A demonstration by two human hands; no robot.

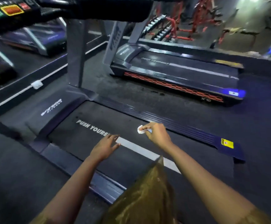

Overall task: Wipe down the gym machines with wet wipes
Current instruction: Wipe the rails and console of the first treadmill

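My right hand [157, 135] has its fingers curled around a small crumpled white wipe [141, 129], pinching it at the fingertips, low over the belt [86, 147] of the treadmill in front of me, close to the belt's right edge and just beside the ribbed side rail [184, 129]. Whether the wipe is actually touching the belt I cannot tell. My left hand [105, 147] holds nothing; its fingers are stretched out and slightly spread, reaching over the belt, with the fingertips at the near end of the white stripe [139, 150] that runs along the middle. The white lettering [91, 127] printed on the belt begins just ahead of that hand, which covers its last letters. A yellow sticker [227, 143] sits on the side rail, well to the right of my right hand. Ahead of the lettering is the grey motor cover [50, 109], and the console [11, 10] with coloured buttons hangs at the top left. A second treadmill [180, 70] stands to the right across the dark floor, with red racks [180, 21] behind it. A fold of golden cloth [147, 199] hangs between my forearms
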